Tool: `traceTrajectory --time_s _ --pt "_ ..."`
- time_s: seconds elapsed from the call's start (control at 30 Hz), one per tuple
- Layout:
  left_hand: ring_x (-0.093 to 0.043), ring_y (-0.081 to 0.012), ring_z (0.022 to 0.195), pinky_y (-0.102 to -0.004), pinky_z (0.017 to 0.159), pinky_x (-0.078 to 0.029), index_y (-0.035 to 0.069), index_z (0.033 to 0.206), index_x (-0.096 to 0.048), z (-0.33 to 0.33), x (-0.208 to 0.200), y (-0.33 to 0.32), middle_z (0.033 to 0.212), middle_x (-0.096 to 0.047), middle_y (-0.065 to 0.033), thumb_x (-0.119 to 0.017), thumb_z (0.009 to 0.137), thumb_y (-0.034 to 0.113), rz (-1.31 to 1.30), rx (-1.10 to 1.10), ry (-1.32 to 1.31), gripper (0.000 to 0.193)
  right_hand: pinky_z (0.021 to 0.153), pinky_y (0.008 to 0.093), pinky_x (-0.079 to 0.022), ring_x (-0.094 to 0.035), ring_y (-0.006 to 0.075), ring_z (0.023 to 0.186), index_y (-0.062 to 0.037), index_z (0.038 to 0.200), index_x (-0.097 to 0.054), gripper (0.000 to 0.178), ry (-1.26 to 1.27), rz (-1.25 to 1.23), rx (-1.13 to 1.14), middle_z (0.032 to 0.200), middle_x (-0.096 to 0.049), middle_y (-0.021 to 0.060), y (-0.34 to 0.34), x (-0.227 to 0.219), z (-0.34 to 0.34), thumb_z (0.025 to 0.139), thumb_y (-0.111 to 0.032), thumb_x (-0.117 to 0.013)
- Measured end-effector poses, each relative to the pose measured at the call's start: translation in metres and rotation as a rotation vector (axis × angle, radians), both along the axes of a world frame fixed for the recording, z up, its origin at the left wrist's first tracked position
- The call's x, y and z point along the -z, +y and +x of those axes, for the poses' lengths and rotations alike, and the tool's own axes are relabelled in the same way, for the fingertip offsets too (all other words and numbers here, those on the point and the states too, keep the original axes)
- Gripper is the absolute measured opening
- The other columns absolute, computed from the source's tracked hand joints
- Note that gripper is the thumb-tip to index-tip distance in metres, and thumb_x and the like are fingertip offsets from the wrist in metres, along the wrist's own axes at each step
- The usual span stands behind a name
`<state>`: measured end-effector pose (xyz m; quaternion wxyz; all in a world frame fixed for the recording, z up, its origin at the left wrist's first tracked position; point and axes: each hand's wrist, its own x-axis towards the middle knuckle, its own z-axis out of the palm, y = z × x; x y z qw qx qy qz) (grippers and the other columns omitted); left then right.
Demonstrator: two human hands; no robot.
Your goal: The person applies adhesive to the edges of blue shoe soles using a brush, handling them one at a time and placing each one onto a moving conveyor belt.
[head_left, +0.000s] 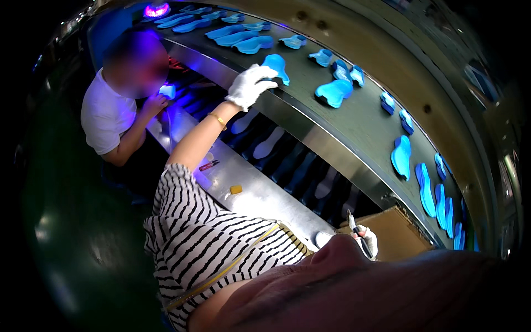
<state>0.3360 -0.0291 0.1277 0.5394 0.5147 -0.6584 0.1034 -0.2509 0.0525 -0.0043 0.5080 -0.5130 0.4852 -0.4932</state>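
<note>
at ten o'clock, a co-worker's hand [157,102] lit by violet light, nothing to do with the work here. toward eleven, left hand [251,83], white-gloved, fingers curled onto the near edge of a blue insole [276,67] lying on the grey conveyor belt [365,119]; probably best to pinch the rim only, lift flat, spare the neighbouring insoles [334,91]. near centre, small yellow block [236,189] and red marker [209,165] on the steel shelf [260,193]. at five o'clock, right hand [368,240] clenched round a pen-like tool [354,224], beside a plain brown carton [395,229]; no label readable.

carton: brown cardboard box [395,232] | lower right, under conveyor edge | open, plain
</note>
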Motion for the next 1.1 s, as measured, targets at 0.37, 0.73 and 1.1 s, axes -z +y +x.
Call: traceTrajectory --time_s 0.37,0.73,1.1 --pt "-0.056 -0.0269 0.091 -0.0362 0.086 -0.048 0.003 0.075 -0.059 -0.055 -0.068 0.036 0.123 -0.056 -0.0252 -0.033 0.103 0.044 0.058 1.325 1.236 0.056 0.084 0.0303 -0.050 -0.062 0.0162 0.092 -0.0016 0.093 -0.060 0.016 0.090 -0.230 -0.025 0.102 -0.066 0.0109 0.036 -0.088 0.044 0.081 0.008 -0.066" --pt "-0.038 -0.0428 0.133 -0.0645 0.107 -0.030 0.005 0.135 -0.047 -0.217 0.050 0.086 0.144 -0.040 -0.0230 -0.037 0.078 0.084 1.040 1.230 1.997 0.098 0.074 0.0252 -0.050 -0.060 0.0102 0.081 -0.0026 0.092 -0.062 0.014 0.071 -0.072 0.076 0.088 -0.065 0.0039 0.048 -0.085 0.059 0.082 -0.003 -0.071" --pt "-0.053 -0.0358 0.118 -0.0586 0.103 -0.040 0.003 0.137 -0.040 -0.314 0.043 0.089 0.132 -0.050 -0.0210 -0.043 0.079 0.080 1.165 1.135 1.947 0.097 0.072 0.0259 -0.053 -0.063 0.0096 0.078 -0.0010 0.097 -0.060 0.018 -0.136 -0.142 0.021 0.091 -0.066 0.0064 0.033 -0.118 0.088 0.081 0.002 -0.068"
